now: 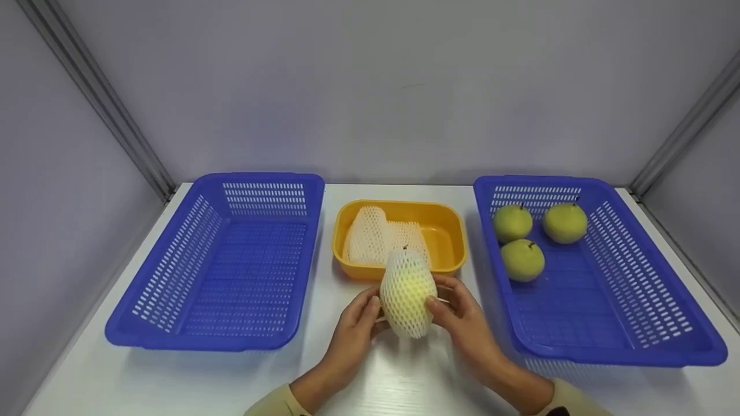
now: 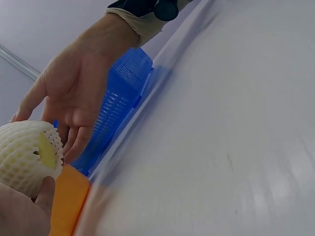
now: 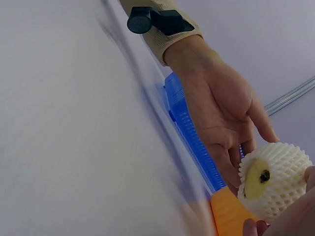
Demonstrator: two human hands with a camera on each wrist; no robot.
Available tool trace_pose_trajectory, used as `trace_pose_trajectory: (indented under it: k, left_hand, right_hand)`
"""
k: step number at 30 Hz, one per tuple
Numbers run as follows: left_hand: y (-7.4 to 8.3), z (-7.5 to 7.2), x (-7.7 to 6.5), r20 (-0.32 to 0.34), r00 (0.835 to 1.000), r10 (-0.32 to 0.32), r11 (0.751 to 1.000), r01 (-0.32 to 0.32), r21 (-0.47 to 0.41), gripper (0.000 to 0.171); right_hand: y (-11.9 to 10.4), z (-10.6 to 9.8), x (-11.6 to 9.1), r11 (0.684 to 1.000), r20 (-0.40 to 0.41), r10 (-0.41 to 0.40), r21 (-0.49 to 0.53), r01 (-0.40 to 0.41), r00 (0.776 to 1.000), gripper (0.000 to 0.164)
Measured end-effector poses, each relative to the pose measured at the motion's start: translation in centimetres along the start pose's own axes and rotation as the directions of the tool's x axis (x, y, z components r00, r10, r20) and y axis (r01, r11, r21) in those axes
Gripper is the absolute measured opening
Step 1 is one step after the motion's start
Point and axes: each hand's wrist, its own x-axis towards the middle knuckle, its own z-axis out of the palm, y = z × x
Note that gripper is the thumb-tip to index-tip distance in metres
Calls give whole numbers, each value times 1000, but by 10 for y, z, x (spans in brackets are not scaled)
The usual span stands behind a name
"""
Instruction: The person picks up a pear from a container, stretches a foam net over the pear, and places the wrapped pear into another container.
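Note:
Both hands hold a pale yellow pear (image 1: 409,294) in a white foam net sleeve, upright in front of the orange tub, its stem tip showing at the top. My left hand (image 1: 354,332) grips its left side, thumb toward me and fingers curled behind. My right hand (image 1: 467,323) grips the opposite side, thumb on the net and fingers round the back. From below, in the right wrist view, the pear's dark blossom end (image 3: 265,175) shows through the sleeve's open end. The wrist views show each hand's fingers partly hidden by the fruit.
Two white foam net sleeves (image 1: 369,237) lie in the orange tub (image 1: 445,237). A blue basket (image 1: 248,260) stands at left. At right, another blue basket (image 1: 578,312) contains three bare pears (image 1: 522,260). Grey-white walls (image 1: 393,115) enclose the white table (image 1: 202,384).

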Motion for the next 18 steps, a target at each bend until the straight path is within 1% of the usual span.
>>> trace_pose_trajectory:
  k: [3,5,8,11,14,16,18]
  left_hand:
    - [0,-1,0,-28,999,19,1000,-18,17,45]
    - [1,-1,0,-34,999,21,999,-20,31,46]
    - [1,0,1,-3,1000,5,1000,-5,29,56]
    - [2,1,1,62,998,-30,1000,30,2,67]
    - [3,0,2,103,993,-54,998,56,-22,72]
    - [2,-1,2,101,993,-58,998,61,-31,72]
    - [2,-2,2,74,996,-51,998,53,-25,70]
  right_hand:
    - [0,0,0,1000,14,10,0,-10,1000,43]
    - [-1,0,-1,1000,30,25,1,-25,999,46]
    - [0,0,-2,999,54,46,0,-47,997,51]
    - [1,-1,-2,999,71,53,0,-53,996,55]
    - [2,-1,-2,999,67,53,-4,-53,996,57]
    - [4,0,-1,999,47,43,-17,-42,998,57]
    - [5,0,-1,999,22,26,-19,-26,999,54]
